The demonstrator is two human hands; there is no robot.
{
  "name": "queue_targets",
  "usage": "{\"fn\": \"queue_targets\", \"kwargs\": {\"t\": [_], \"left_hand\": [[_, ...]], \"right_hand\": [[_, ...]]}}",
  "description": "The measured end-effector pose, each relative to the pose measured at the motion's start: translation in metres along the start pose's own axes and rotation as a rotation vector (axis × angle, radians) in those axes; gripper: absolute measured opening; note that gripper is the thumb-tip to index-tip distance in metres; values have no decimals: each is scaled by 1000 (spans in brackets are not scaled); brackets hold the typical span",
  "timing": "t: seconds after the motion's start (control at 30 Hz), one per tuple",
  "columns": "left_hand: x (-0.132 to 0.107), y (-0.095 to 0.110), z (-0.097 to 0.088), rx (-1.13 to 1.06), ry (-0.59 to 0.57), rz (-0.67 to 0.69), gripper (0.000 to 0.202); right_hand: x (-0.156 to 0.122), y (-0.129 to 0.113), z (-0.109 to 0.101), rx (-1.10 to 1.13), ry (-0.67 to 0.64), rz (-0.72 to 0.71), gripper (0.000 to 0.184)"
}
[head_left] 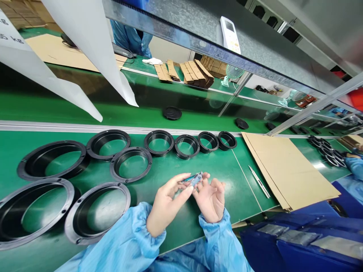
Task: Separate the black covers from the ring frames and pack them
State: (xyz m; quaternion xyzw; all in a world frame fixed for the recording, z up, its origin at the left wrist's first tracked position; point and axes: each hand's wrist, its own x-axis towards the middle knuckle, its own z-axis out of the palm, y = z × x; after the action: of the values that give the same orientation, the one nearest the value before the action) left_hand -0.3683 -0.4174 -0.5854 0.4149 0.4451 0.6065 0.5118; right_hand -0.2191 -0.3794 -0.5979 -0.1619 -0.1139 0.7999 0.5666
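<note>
Between the thumb and fingers of my left hand (171, 202) is a small blue-and-silver clipper (194, 179), much like nail clippers. Its metal end points toward my right hand (210, 198). That hand is turned palm up, its fingers loosely bent and apart, the fingertips close to the clipper; whether they touch it I cannot tell. Both hands are above the green worktop (218, 166). Black rings with flanged rims lie to the left, among them a large ring (124, 198) beside my left sleeve and a smaller ring (187, 155) beyond my hands.
White tweezers (259, 182) lie right of my hands, beside flat cardboard sheets (292, 170). Behind the rings runs a green conveyor belt (136, 119) carrying black discs (172, 113). A metal shelf (195, 34) overhangs it. Blue bins (306, 241) stand at lower right, near another person's sleeve (354, 168).
</note>
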Motion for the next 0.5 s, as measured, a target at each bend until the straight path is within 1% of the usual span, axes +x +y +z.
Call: {"fn": "queue_targets", "kwargs": {"t": [0.07, 0.13, 0.2, 0.23, 0.27, 0.3, 0.33, 0.37, 0.43, 0.47, 0.5], "left_hand": [[2, 2, 1, -152, 19, -96, 37], [4, 5, 3, -275, 27, -174, 40], [5, 7, 6, -366, 15, -243, 43], [5, 7, 8, -394, 3, -270, 45], [5, 6, 9, -411, -12, -291, 46], [4, 4, 9, -423, -26, -307, 46], [4, 1, 10, -432, -36, -318, 46], [4, -2, 9, -441, -39, -323, 46], [5, -9, 8, -459, -18, -313, 43], [5, -12, 7, -467, 3, -300, 41], [6, -14, 6, -475, 26, -288, 40]], "right_hand": [[2, -2, 1, 28, 3, 2, 41], [6, -4, -3, 5, 8, -9, 30], [9, -4, -8, -128, 26, -32, 19], [10, -4, -11, -254, 39, -50, 16], [10, -3, -14, -427, 48, -82, 17], [10, -1, -16, -647, 47, -136, 21], [9, 0, -17, -905, 40, -222, 27], [7, 2, -18, -1186, 28, -338, 33], [4, 4, -16, -1715, -8, -622, 44], [3, 4, -15, -1924, -25, -752, 48], [2, 5, -13, -2086, -40, -852, 51]]}}
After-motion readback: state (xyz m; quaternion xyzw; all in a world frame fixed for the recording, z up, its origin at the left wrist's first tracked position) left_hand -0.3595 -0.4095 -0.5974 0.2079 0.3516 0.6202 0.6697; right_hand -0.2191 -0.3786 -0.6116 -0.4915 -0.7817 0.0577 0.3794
